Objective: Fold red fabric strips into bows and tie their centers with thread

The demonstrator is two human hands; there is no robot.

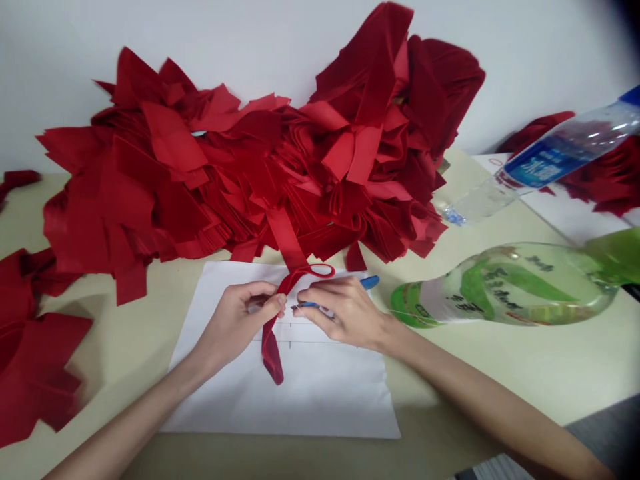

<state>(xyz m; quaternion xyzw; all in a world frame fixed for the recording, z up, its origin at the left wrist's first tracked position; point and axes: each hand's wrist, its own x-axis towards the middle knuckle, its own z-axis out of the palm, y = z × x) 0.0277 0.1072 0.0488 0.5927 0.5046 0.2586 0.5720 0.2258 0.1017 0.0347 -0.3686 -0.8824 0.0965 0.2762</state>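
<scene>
Pinching a narrow, red velvety strip (271, 350), my left hand (245, 319) apparently steadies it over ruled white paper (225, 400); my right hand (343, 308) grips a slim blue tool (371, 282).

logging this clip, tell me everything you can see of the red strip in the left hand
The narrow, dark red, velvety-looking fabric strip curls into a loop at its top. The left hand holds it mid-length between thumb and fingers; its tail extends over the white paper sheet. Whether it joins the red fabric heap behind is unclear.
</scene>
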